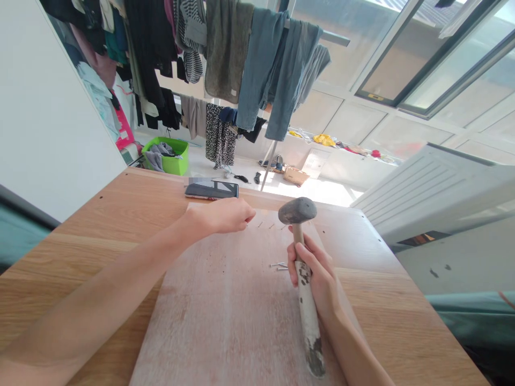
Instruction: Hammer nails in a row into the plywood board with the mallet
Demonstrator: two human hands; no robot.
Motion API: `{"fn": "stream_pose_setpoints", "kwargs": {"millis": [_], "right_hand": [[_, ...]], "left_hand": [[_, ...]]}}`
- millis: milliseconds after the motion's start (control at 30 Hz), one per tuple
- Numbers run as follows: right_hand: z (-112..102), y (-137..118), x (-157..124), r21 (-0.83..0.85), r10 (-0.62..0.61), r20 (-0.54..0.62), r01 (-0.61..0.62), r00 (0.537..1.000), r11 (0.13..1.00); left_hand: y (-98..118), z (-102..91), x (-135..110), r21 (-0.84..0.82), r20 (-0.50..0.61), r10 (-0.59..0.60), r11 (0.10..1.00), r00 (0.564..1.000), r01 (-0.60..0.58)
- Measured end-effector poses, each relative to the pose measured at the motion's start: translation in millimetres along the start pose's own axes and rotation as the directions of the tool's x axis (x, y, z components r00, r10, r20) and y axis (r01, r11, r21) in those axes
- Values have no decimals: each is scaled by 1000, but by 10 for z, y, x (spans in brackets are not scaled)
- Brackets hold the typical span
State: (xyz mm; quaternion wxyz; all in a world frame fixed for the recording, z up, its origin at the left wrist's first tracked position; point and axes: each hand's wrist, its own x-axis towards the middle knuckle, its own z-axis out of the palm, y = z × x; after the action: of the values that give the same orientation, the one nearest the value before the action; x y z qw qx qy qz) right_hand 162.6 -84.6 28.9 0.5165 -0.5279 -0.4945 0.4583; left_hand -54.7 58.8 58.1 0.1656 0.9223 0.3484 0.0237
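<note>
My right hand [317, 276] is wrapped round the pale wooden handle of a hammer [300, 236], whose dark head is raised just above a reddish plywood board [225, 305]. My left hand [225, 214] reaches across to the far end of the board with its fingers pinched together at the tips; what they pinch is too small to make out. A few nails stand in the board [270, 225] beside the hammer head. Loose nails [279, 265] lie on the board by my right thumb.
The board lies on a wooden table [80, 241]. A dark phone [211, 189] rests at the table's far edge. Beyond are a green laundry basket [171, 155], hanging clothes [249, 64] and a white slatted panel [430, 187] at the right.
</note>
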Motion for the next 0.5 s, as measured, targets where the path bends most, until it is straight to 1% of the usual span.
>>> {"fn": "stream_pose_setpoints", "kwargs": {"millis": [100, 167, 367, 500], "right_hand": [[-2, 1, -3, 6, 0, 4, 0, 1000, 1000], [-3, 3, -3, 10, 0, 6, 0, 1000, 1000], [-2, 10, 5, 3, -5, 9, 5, 1000, 1000], [3, 0, 7, -9, -8, 6, 8, 1000, 1000]], "left_hand": [[26, -7, 12, 17, -11, 13, 1000, 1000, -13], [29, -9, 21, -11, -12, 39, 999, 999, -39], [-64, 26, 46, -168, -3, 83, 982, 997, -82], [-158, 95, 90, -310, 11, 72, 949, 997, -65]]}}
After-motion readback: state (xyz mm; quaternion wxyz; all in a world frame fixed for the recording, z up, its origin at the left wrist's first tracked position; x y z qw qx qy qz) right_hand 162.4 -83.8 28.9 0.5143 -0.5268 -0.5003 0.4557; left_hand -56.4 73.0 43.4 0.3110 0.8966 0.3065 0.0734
